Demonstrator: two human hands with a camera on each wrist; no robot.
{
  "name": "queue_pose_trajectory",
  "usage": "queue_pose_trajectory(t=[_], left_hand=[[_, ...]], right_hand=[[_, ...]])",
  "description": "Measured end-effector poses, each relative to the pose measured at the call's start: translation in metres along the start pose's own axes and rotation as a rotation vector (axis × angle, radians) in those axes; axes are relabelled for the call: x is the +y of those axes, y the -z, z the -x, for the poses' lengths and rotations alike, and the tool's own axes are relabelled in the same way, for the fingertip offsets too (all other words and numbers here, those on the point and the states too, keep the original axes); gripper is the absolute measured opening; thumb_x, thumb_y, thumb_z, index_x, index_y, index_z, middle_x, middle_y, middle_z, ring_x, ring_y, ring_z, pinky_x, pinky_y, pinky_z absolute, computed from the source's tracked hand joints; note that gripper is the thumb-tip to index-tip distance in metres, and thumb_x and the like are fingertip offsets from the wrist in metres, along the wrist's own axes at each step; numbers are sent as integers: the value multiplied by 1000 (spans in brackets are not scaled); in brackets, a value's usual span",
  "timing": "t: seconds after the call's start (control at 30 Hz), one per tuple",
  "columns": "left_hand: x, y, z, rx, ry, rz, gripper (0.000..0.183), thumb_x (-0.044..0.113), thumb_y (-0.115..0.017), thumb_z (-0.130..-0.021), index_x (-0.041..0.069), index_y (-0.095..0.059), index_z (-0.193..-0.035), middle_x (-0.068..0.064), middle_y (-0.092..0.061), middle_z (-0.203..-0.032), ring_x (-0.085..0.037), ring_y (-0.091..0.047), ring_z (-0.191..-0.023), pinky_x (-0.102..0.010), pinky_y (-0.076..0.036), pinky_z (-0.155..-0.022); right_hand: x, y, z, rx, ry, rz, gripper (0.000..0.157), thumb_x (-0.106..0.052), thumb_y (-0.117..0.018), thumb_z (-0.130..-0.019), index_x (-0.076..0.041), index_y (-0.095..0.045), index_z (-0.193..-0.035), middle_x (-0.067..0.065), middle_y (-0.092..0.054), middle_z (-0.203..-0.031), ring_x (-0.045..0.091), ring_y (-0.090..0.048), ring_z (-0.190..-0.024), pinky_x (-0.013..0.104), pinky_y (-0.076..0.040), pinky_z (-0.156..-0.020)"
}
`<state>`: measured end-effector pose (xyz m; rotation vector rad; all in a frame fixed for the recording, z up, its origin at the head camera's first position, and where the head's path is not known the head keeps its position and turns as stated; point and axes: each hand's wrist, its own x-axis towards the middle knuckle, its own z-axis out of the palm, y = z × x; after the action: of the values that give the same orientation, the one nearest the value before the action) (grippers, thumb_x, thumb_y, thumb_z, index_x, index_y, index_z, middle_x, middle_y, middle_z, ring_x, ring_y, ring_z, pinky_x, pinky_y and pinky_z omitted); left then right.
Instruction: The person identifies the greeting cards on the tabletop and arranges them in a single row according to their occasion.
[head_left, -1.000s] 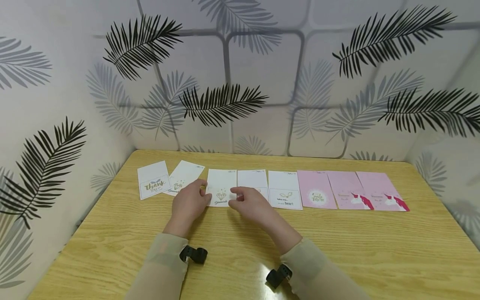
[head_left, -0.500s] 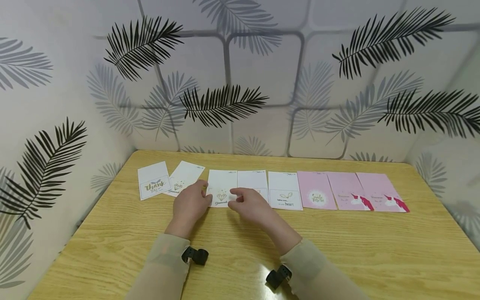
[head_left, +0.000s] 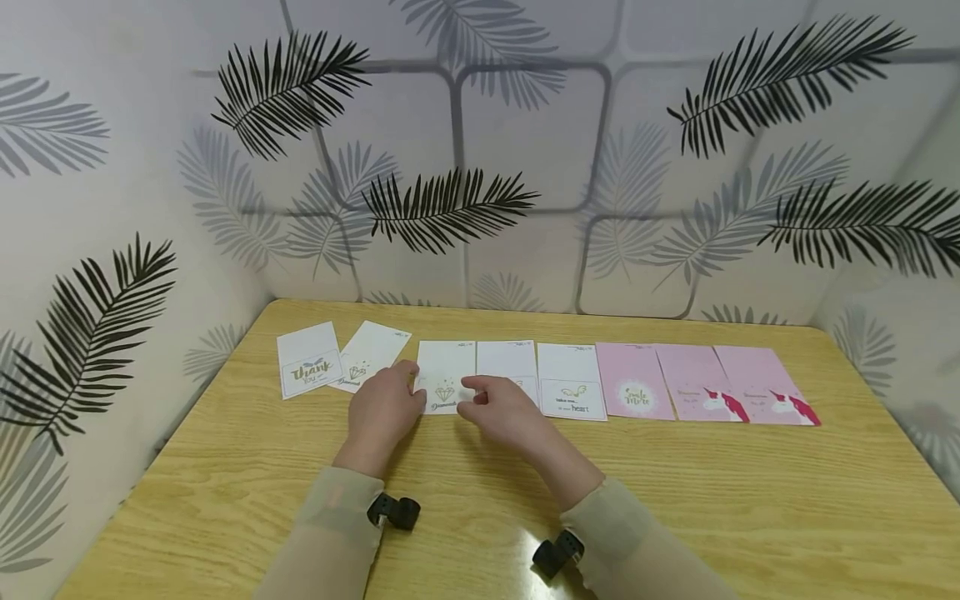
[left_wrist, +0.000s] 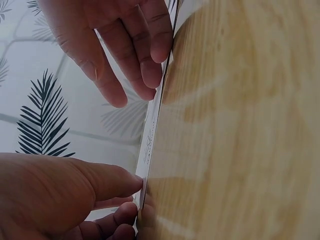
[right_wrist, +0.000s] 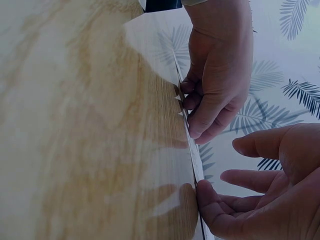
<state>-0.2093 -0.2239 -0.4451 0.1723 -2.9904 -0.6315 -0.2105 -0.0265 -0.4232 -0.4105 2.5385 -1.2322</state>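
Observation:
A white card [head_left: 442,354] with a gold diamond print lies flat on the wooden table in the head view. My left hand [head_left: 382,404] rests along its left side, thumb and forefinger apart at the edge. My right hand [head_left: 502,407] is at the card's right side, fingers loosely bent, overlapping the lower part of a second white card [head_left: 506,358]. Low in the left wrist view, the left thumb [left_wrist: 117,182] touches the card's edge. The right wrist view shows the right hand [right_wrist: 280,200] with its fingers spread, the lowest one down on the surface.
On the left lie a tilted thank-you card [head_left: 306,342] and another diamond card [head_left: 378,340], slightly overlapped. To the right the row continues with a winged-heart card [head_left: 567,362], a pink smile card [head_left: 626,362] and two pink unicorn cards [head_left: 686,367]. A leaf-patterned wall [head_left: 525,275] stands behind.

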Motion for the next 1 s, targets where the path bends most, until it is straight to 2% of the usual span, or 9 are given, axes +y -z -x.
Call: queue_pose_trajectory(t=[0.37, 0.63, 0.7, 0.87, 0.93, 1.0], left_hand=[[-1, 6, -2, -14, 1, -6, 40, 16, -72, -103, 4, -73, -141, -16, -77, -121, -31, -68, -89, -50, -58, -79], [-6, 11, -2, 2, -10, 12, 38, 17, -73, -104, 5, -73, -140, -12, -78, -109, -27, -67, -82, -47, -56, -71], [-9, 16, -1, 19, -16, 34, 37, 17, -73, -105, 6, -73, -140, -10, -79, -106, -25, -68, -79, -44, -55, -67], [-23, 35, 0, 48, -28, 100, 39, 13, -68, -105, 4, -71, -143, -10, -76, -101, -22, -58, -67, -37, -43, -57], [-30, 44, 0, 55, -30, 107, 40, 15, -66, -106, 3, -69, -145, -13, -75, -105, -23, -57, -67, -37, -43, -58], [-38, 53, -1, 67, -31, 106, 41, 17, -66, -108, 2, -68, -146, -16, -75, -116, -26, -62, -72, -41, -49, -60]], right_hand=[[-4, 0, -2, 5, -6, -7, 49, -20, -70, -106, -6, -66, -152, 18, -71, -138, 33, -66, -128, 52, -55, -104], [-9, 1, -1, 29, 3, -20, 49, -20, -69, -106, -7, -65, -153, 19, -68, -143, 35, -64, -133, 53, -54, -106], [-10, 2, -1, 44, 15, -23, 49, -20, -69, -106, -7, -65, -153, 19, -68, -144, 35, -64, -133, 53, -54, -106], [-13, 4, -2, 73, 48, -31, 51, -18, -68, -104, -8, -65, -154, 17, -65, -149, 34, -64, -133, 52, -53, -107], [-14, 4, -3, 77, 55, -45, 52, -18, -67, -104, -8, -64, -155, 16, -64, -150, 33, -64, -133, 51, -53, -105], [-17, 3, -5, 76, 58, -66, 53, -17, -67, -104, -8, -63, -156, 16, -63, -151, 33, -64, -132, 50, -54, -103]])
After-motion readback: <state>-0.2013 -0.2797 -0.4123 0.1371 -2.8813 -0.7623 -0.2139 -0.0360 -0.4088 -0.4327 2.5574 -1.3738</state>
